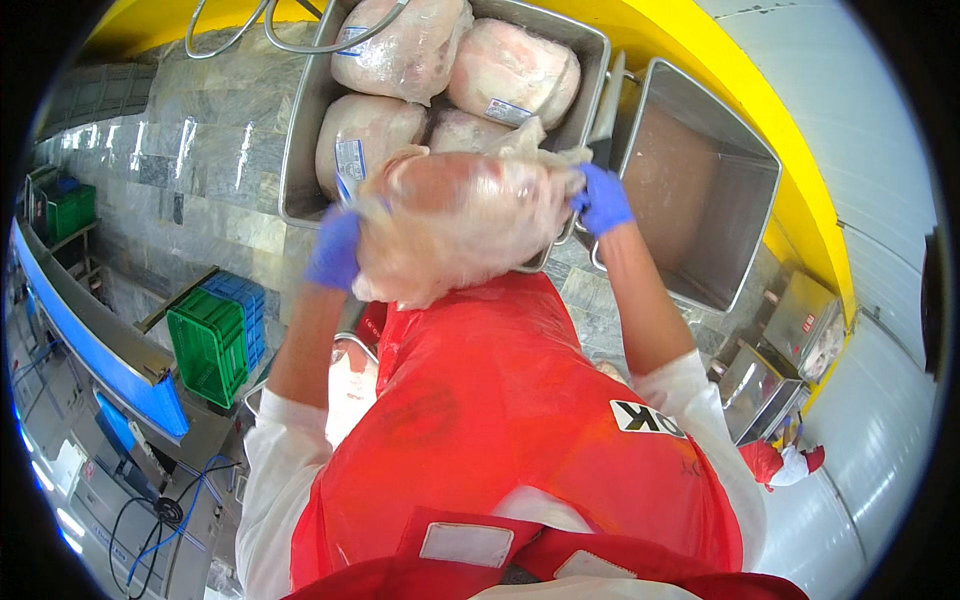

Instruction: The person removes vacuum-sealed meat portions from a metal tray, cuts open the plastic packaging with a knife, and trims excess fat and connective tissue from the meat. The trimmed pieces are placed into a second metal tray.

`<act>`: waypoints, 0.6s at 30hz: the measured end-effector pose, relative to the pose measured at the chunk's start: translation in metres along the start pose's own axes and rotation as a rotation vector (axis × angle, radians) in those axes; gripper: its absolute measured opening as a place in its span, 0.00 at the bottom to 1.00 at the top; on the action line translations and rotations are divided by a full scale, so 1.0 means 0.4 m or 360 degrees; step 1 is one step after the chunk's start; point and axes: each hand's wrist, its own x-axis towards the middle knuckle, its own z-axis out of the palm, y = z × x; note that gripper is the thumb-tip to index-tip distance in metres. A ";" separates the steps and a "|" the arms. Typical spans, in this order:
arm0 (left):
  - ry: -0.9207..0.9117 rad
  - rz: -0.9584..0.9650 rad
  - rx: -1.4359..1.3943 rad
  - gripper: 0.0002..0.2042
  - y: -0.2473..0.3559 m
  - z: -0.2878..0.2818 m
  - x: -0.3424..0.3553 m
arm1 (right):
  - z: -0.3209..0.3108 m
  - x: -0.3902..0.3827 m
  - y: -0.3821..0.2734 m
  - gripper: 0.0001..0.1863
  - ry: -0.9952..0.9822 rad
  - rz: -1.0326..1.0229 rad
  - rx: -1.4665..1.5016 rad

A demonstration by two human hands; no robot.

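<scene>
A large bag of pale pink meat (455, 235) hangs between my two hands, tilted and blurred by motion, in front of my red apron. My left hand (335, 248), in a blue glove, is closed on the bag's left end. Gathered plastic at its right end is gripped by my blue-gloved right hand (605, 200). Just beyond stands a steel tub (300, 140), its near edge partly hidden by the bag. In it lie several similar plastic-wrapped meat blocks (515, 68), some with white and blue labels.
A second steel tub (765, 200) stands on the right by a yellow wall band (800, 140). Green crate (205, 345) and blue crate (245, 305) sit at left, near a blue-edged table (110, 345). Another person (785, 465) is far right, beside steel containers (750, 390).
</scene>
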 end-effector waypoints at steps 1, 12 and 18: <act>0.0006 -0.0037 -0.0253 0.10 0.090 0.069 0.044 | 0.001 0.056 0.000 0.10 -0.0024 -0.0209 -0.0248; 0.0242 -0.0005 0.0518 0.13 -0.172 0.015 -0.297 | -0.123 -0.077 0.289 0.04 0.0182 0.0227 -0.0403; 0.0486 0.0127 0.0142 0.20 0.076 0.181 -0.307 | -0.139 -0.207 0.022 0.04 0.0043 0.0334 -0.0128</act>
